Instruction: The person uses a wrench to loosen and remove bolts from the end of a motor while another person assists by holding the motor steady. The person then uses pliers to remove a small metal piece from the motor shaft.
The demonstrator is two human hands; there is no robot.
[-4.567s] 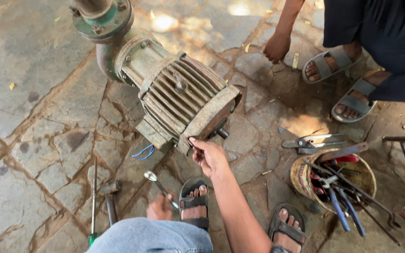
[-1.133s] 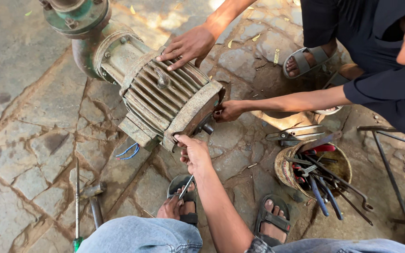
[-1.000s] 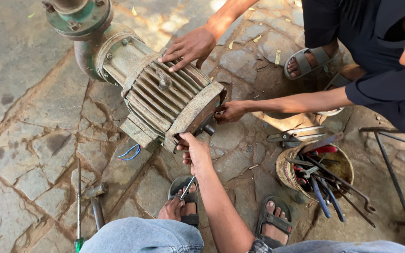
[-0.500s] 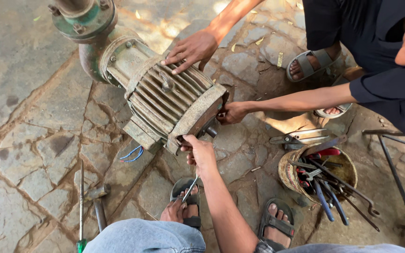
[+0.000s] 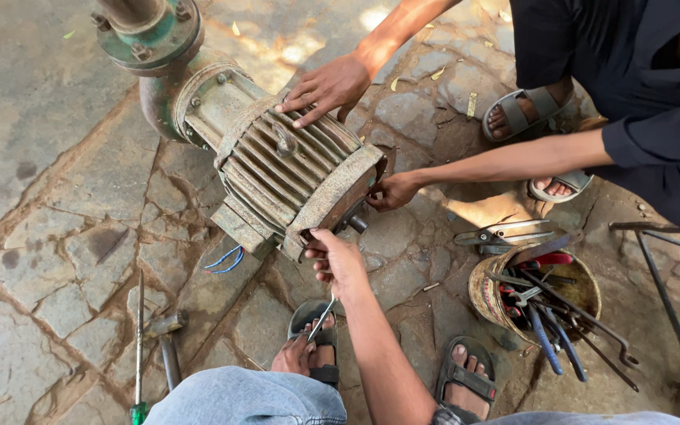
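A green-handled screwdriver (image 5: 138, 346) and a hammer (image 5: 168, 346) lie on the stone paving (image 5: 49, 236), well to the left of the person's left hand (image 5: 293, 356), which rests low beside a sandalled foot with its fingers closed around a slim metal tool (image 5: 323, 316). Above it, blue wires (image 5: 226, 259) trail from the base of a ribbed electric motor (image 5: 281, 169) bolted to a green pipe flange (image 5: 151, 35). The person's right hand (image 5: 338, 260) grips the rusty end cover (image 5: 338, 197) at its lower edge, fingers curled tight on the rim. A co-worker's hand (image 5: 326, 85) lies flat and spread on the cooling fins, while the co-worker's other hand (image 5: 393, 191) holds the cover's right side, near the shaft. Further right of the hands, pliers (image 5: 497, 234) lie beside a rusty tin (image 5: 485, 295) filled with spanners and other tools.
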